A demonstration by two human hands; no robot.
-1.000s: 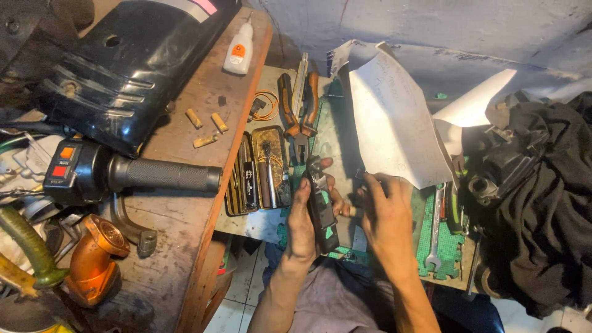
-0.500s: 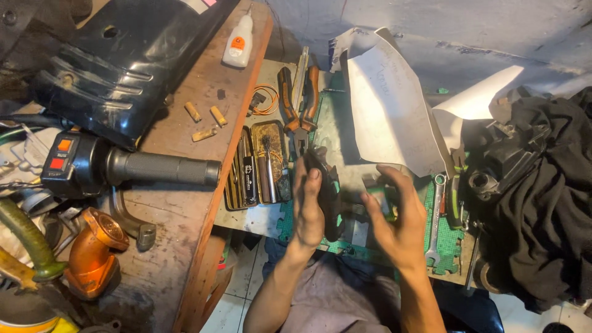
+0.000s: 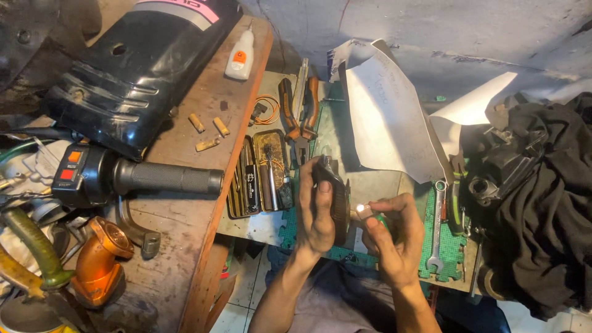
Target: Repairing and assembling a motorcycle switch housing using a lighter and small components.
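Dark part (image 3: 338, 203) in left hand (image 3: 317, 213) grip

2 bare forearms, no sleeves — left hand (image 3: 317, 213) and right hand (image 3: 394, 237) ungloved, ringless.

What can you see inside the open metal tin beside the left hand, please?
The open tin holds slim metal tools lying lengthwise and a coil of orange wire. Whatever lies beneath them is covered.

— What carries it all?
— A worn wooden bench (image 3: 185, 246): black cover (image 3: 135, 68), handlebar grip (image 3: 166, 177), glue bottle (image 3: 240, 57). Beside it a green mat (image 3: 447, 250) bears pliers (image 3: 299, 111), a wrench (image 3: 436, 228), paper (image 3: 388, 117).
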